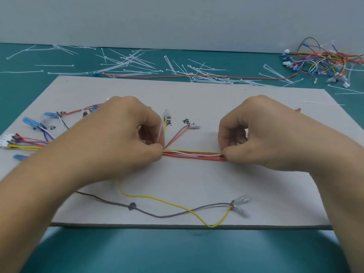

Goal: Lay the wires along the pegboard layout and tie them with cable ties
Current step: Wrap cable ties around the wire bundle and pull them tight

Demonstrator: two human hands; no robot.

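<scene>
A loose yellow wire (173,203) and grey wire (149,213) sag along the near edge of the board (256,184), not yet gathered in. At its middle the left hand (118,134) and right hand (266,131) each pinch the wire bundle (193,155), stretched straight between them, probably to keep the strands together for the white cable tie (160,133) at the left fingers.
</scene>
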